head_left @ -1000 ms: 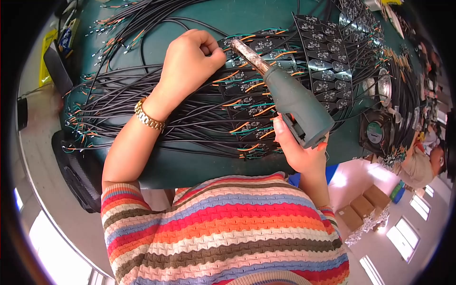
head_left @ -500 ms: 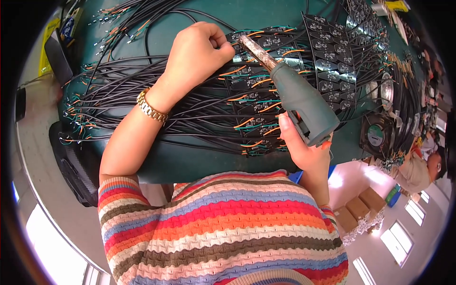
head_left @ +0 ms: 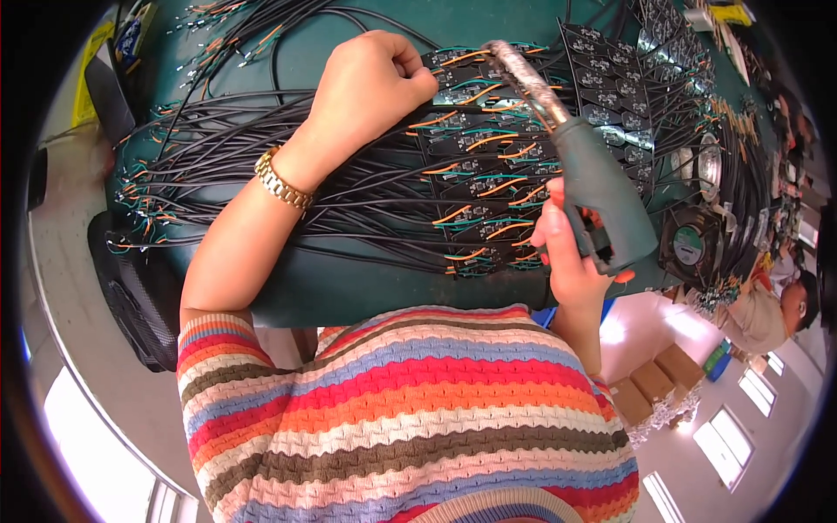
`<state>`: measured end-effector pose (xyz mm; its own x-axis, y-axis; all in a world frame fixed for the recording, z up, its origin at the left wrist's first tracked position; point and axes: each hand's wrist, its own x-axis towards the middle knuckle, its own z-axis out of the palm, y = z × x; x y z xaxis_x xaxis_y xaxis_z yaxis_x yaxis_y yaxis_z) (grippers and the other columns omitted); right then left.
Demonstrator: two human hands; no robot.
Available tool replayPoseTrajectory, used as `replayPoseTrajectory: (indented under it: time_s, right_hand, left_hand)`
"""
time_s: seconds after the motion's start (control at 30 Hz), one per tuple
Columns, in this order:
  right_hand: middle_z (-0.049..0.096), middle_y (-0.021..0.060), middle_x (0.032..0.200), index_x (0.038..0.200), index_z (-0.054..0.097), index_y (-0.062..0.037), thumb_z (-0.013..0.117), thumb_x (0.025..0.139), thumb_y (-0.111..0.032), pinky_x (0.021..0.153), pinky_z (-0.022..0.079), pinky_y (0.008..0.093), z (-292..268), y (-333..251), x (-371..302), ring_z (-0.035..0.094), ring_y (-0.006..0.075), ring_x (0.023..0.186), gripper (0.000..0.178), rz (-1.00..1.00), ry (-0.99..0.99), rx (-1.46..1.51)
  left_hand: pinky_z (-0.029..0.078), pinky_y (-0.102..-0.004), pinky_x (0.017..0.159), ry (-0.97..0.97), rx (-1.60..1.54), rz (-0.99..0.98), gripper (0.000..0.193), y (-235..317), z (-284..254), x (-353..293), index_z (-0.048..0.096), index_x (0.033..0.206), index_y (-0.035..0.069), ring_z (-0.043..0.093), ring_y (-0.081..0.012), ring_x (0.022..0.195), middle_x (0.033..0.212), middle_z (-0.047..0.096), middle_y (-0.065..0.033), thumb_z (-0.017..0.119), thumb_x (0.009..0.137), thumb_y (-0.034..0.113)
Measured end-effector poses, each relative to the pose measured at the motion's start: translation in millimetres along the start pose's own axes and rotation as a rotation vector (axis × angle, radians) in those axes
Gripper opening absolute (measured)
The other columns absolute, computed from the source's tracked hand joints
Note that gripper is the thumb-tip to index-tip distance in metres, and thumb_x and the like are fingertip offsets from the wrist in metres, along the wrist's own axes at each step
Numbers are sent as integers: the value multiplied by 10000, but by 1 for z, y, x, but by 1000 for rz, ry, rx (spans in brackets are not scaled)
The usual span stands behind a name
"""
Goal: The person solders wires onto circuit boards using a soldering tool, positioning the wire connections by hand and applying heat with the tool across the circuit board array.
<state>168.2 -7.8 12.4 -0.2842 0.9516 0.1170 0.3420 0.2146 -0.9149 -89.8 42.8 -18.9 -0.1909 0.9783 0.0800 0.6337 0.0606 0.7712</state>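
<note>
My right hand (head_left: 571,253) grips a dark green pistol-shaped tool (head_left: 602,187) with a long, stained metal barrel (head_left: 527,80). The barrel's tip is over the far end of a column of black circuit boards (head_left: 475,166). Orange and green wires run across these boards from black cables (head_left: 349,205). At the boards' far left corner is my left hand (head_left: 370,87), its fingers curled and thumb pressed to the forefinger. Whatever lies in that pinch is hidden. A gold-coloured watch or bracelet (head_left: 283,183) circles my left wrist.
More circuit boards (head_left: 606,78) lie right of the column. A small fan (head_left: 689,246) and a round metal dish (head_left: 709,166) stand at the table's right. Loose cable ends (head_left: 144,187) spread left. A black chair (head_left: 131,296) is at the left edge; another person (head_left: 758,318) sits far right.
My right hand has moved the pistol-shaped tool right, and its barrel tip has gone farther from my left hand. The left hand has barely shifted, its fingers still curled.
</note>
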Motion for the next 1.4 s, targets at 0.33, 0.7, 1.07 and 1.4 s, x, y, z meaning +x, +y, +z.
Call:
replayPoseTrajectory:
  time_s: [0.33, 0.7, 1.07, 1.4]
  right_hand:
    - [667, 55, 790, 906, 649, 8, 715, 796, -11, 616, 495, 247, -6, 6, -9, 628, 126, 668, 130, 24, -35, 141]
    - [665, 48, 713, 840, 666, -33, 737, 766, -59, 577, 484, 255, -4, -7, -3, 635, 161, 591, 105, 38, -135, -77]
    - [674, 67, 741, 868, 660, -12, 726, 790, -87, 592, 488, 261, -3, -11, -2, 644, 154, 619, 127, 82, -156, -58]
    - [677, 68, 755, 879, 658, -17, 725, 796, -107, 605, 494, 268, -2, -10, -4, 650, 168, 634, 139, 117, -156, -43]
  left_hand:
    - [515, -332, 649, 18, -37, 36, 160, -7, 4, -1, 664, 735, 4, 629, -232, 643, 718, 639, -116, 704, 695, 154]
    - [513, -333, 655, -50, -18, 85, 154, -6, -1, -5, 688, 765, 30, 628, -226, 668, 763, 645, -87, 708, 694, 165]
    - [514, -337, 635, -89, 19, 72, 151, -1, -3, -3, 683, 728, 34, 636, -238, 635, 702, 650, -90, 707, 674, 173]
    - [474, -280, 619, -131, 10, 43, 157, 0, -3, -4, 651, 776, -1, 544, -145, 624, 703, 585, -54, 701, 695, 124]
